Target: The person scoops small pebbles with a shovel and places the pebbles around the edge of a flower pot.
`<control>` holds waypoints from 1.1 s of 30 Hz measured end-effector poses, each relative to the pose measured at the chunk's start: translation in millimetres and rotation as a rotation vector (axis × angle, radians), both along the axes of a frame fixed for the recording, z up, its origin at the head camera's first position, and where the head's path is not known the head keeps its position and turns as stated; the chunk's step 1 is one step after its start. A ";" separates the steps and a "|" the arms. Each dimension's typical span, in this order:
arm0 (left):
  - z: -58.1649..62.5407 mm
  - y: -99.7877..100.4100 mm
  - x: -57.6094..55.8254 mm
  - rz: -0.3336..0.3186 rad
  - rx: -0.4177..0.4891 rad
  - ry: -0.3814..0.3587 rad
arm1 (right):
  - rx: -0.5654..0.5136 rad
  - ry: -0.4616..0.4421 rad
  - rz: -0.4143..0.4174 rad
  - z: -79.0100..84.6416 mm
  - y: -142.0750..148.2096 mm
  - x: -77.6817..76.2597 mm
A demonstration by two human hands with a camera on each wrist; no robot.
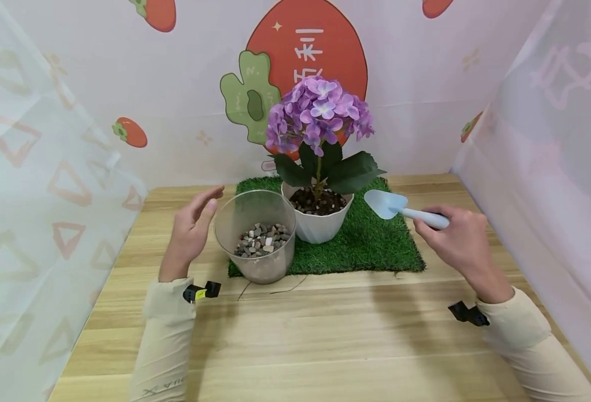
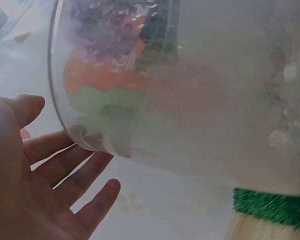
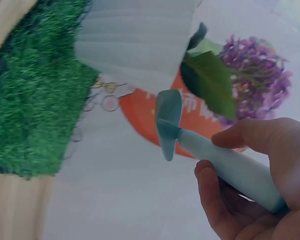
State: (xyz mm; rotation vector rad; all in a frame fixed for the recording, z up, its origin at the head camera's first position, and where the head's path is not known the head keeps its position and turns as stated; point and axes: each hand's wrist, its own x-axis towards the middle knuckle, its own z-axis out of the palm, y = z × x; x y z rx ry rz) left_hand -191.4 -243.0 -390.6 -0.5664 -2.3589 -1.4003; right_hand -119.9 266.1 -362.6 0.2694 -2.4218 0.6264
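Note:
My right hand (image 1: 456, 237) grips the handle of a small light-blue trowel (image 1: 387, 204), its blade pointing left toward a white flowerpot (image 1: 320, 226). In the right wrist view the thumb and fingers wrap the trowel's handle (image 3: 225, 165). The pot holds dark soil with small stones and a purple hydrangea (image 1: 320, 111). To its left stands a clear plastic bucket (image 1: 265, 271) with grey and white pebbles (image 1: 261, 240) in the bottom. Beside the bucket's left rim is my left hand (image 1: 190, 231), fingers extended and holding nothing; in the left wrist view its fingers (image 2: 65, 165) overlap the rim.
Pot and bucket stand on a green artificial-grass mat (image 1: 376, 251) at the back of the wooden table (image 1: 325, 346). Thin dark strands (image 1: 287, 287) lie at the mat's front edge. Printed cloth walls (image 1: 185, 111) enclose the table at the back and both sides.

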 end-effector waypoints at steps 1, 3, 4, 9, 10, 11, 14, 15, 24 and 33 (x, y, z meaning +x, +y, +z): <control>-2.7 -0.1 -3.2 -0.016 0.039 -0.029 | 0.010 0.004 0.005 3.4 -1.2 1.5; -8.2 0.3 -9.3 -0.050 0.117 -0.080 | 0.023 0.007 0.013 10.4 -3.7 4.7; -11.2 0.5 -12.5 -0.064 0.153 -0.109 | 0.028 0.008 0.016 13.7 -4.8 6.3; -24.2 3.5 -21.2 -0.107 0.306 -0.269 | 0.038 -0.001 0.052 28.3 -10.3 10.9; -26.6 4.4 -22.0 -0.112 0.328 -0.297 | 0.041 0.000 0.062 31.0 -11.7 11.1; -28.8 5.4 -22.9 -0.125 0.360 -0.320 | 0.045 0.000 0.072 33.6 -13.2 11.3; -35.1 9.8 -25.4 -0.159 0.458 -0.365 | 0.057 0.003 0.098 41.7 -19.4 12.3; -37.0 11.4 -26.1 -0.169 0.488 -0.371 | 0.062 0.001 0.109 44.4 -22.0 12.9; -46.3 25.8 -32.0 -0.211 0.730 -0.326 | 0.078 -0.004 0.222 60.8 -51.7 14.1; -46.4 33.6 -27.7 -0.159 0.852 -0.368 | 0.081 -0.042 0.319 68.1 -83.4 11.4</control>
